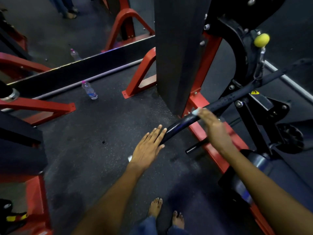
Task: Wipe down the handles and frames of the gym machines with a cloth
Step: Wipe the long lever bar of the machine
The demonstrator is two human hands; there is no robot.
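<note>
Dark speckled rubber flooring (88,150) ran under a row of red-painted steel machine frames (208,146), with a mirror along the far wall and a clear plastic water bottle with a pink cap (89,90) standing near its base. Across the middle of the view slanted a long black round metal lever handle (183,121), its glossy end pointing toward the person and its upper part beaded with what looked like moisture. The left hand (149,146) lay with fingers straight and together, its fingertips touching the handle's near end, gripping nothing. The right hand (213,126) rested over the handle further up, blurred with motion, with a small pale light-blue cloth (195,111) showing just past its fingertips; whether the fingers curled round the cloth or merely pressed it flat could not be told. To do this stroke well, it seemed wise to steady the free end with the left hand, wrap the cloth round the bar rather than skim only the top, and draw it along the whole length so the droplets were taken up, then move on to the red frame below. A round yellow knob (261,39) sat on the black mechanism above. A small yellow sticker (254,92) showed on the black plate beside the pivot, but its marking was too small to read, and no brand name could be made out anywhere.
</note>
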